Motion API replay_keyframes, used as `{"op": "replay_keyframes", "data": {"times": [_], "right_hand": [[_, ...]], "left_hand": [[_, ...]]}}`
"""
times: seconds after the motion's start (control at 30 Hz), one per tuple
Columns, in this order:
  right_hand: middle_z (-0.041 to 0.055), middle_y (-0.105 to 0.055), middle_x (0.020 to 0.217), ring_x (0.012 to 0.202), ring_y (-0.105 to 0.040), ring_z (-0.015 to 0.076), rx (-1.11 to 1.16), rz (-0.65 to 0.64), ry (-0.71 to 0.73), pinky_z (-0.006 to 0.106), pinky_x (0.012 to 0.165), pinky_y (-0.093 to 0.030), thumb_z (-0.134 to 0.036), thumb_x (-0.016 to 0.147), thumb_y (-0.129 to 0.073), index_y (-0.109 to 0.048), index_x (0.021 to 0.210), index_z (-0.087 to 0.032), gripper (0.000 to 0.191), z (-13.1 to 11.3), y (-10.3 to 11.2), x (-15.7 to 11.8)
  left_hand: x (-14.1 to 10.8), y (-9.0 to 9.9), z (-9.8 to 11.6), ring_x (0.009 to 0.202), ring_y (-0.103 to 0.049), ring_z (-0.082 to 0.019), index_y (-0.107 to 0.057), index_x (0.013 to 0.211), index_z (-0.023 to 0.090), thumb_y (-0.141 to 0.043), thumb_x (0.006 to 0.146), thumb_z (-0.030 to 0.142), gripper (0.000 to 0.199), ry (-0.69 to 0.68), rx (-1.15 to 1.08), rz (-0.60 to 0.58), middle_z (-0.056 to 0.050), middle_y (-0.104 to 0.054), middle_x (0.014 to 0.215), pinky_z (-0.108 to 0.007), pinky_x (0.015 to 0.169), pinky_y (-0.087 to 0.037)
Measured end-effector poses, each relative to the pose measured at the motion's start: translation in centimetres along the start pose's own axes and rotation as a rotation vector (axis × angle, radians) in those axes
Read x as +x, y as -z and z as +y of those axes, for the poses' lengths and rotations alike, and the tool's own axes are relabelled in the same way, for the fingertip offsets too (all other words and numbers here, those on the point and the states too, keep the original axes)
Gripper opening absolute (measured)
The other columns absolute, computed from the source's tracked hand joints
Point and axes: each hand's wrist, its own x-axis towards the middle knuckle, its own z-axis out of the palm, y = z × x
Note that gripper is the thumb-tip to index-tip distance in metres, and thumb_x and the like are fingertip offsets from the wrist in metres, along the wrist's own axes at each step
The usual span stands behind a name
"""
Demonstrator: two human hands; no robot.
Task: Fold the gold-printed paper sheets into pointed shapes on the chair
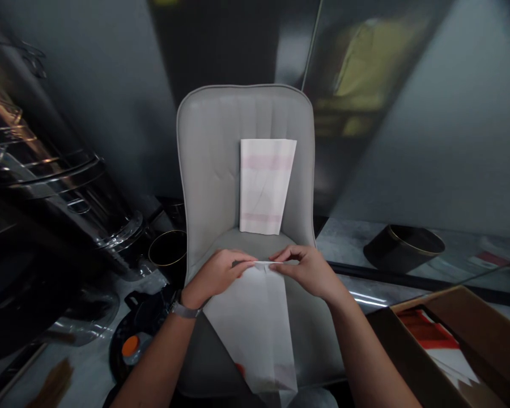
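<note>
A large sheet of white paper [259, 323] hangs over the seat of a grey chair [208, 147]. Its narrow top edge is pinched between the thumb and fingers of my left hand [223, 272], which has a watch at the wrist. On the same edge, slightly to the right, my right hand [304, 269] pinches the paper too. A small gap separates the fingertips of both hands. Faint red and pink patches show near the sheet's lower end. Behind my hands, a folded white paper piece with pink bands [263, 187] leans upright against the chair's backrest.
An open cardboard box [471, 323] with red and white items lies at the lower right. Left of the chair are a black bin [168, 248], an orange-capped container [131, 347] and shiny dark cylinders [68, 187]. A glossy wall stands behind.
</note>
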Motion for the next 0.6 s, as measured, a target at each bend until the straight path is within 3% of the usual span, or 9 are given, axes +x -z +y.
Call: {"op": "replay_keyframes", "data": {"times": [0.1, 0.27, 0.4, 0.47, 0.53, 0.6], "right_hand": [[0.0035, -0.077, 0.082, 0.08, -0.071, 0.0219, 0.15, -0.014, -0.047, 0.035, 0.074, -0.054, -0.045, 0.069, -0.085, -0.069, 0.072, -0.023, 0.027, 0.6, -0.2, 0.1], [0.0014, -0.073, 0.071, 0.066, -0.066, 0.0165, 0.26, 0.012, -0.072, 0.03, 0.062, -0.052, -0.048, 0.066, -0.089, -0.067, 0.071, -0.022, 0.034, 1.3, -1.1, 0.3], [0.0041, -0.076, 0.077, 0.073, -0.07, 0.0202, 0.237, 0.042, -0.054, 0.033, 0.067, -0.056, -0.052, 0.064, -0.09, -0.072, 0.077, -0.021, 0.037, 0.7, -1.4, 0.6], [0.0062, -0.078, 0.09, 0.087, -0.073, 0.0237, 0.247, 0.134, -0.017, 0.036, 0.077, -0.059, -0.053, 0.063, -0.09, -0.075, 0.089, -0.022, 0.043, 0.6, -0.3, 0.8], [0.0076, -0.078, 0.101, 0.098, -0.072, 0.0258, 0.215, 0.271, -0.012, 0.038, 0.084, -0.058, -0.055, 0.066, -0.088, -0.075, 0.102, -0.022, 0.05, 1.3, 1.5, 0.7], [0.0086, -0.077, 0.099, 0.095, -0.071, 0.0261, 0.1, 0.385, -0.067, 0.038, 0.079, -0.058, -0.059, 0.073, -0.082, -0.074, 0.108, -0.022, 0.052, 3.0, 3.6, 0.3]], "left_hand": [[-0.3, 0.3, 0.0, 0.064, -0.061, -0.015, -0.082, 0.106, 0.022, -0.056, 0.098, 0.039, 0.032, 0.115, -0.042, -0.08, 0.0, -0.069, 0.067, -0.024, 0.06, -0.044], [-0.5, -0.6, 0.3, 0.055, -0.057, -0.013, -0.078, 0.117, 0.019, -0.065, 0.091, 0.047, 0.04, 0.194, -0.138, -0.071, 0.0, -0.068, 0.066, -0.023, 0.052, -0.04], [0.1, -1.6, -0.6, 0.048, -0.05, -0.011, -0.082, 0.095, 0.016, -0.063, 0.091, 0.053, 0.041, 0.191, -0.199, -0.034, 0.002, -0.061, 0.057, -0.023, 0.048, -0.036], [0.5, -1.8, -2.2, 0.058, -0.058, -0.014, -0.081, 0.089, 0.016, -0.067, 0.086, 0.054, 0.041, 0.216, -0.316, 0.074, -0.001, -0.069, 0.067, -0.023, 0.055, -0.042], [0.7, -1.8, -4.4, 0.072, -0.066, -0.017, -0.081, 0.09, 0.016, -0.075, 0.076, 0.056, 0.043, 0.303, -0.47, 0.263, -0.005, -0.076, 0.082, -0.026, 0.066, -0.049], [0.4, -1.6, -6.9, 0.076, -0.068, -0.02, -0.079, 0.086, 0.014, -0.079, 0.066, 0.058, 0.049, 0.435, -0.574, 0.441, -0.009, -0.077, 0.087, -0.029, 0.07, -0.052]]}}
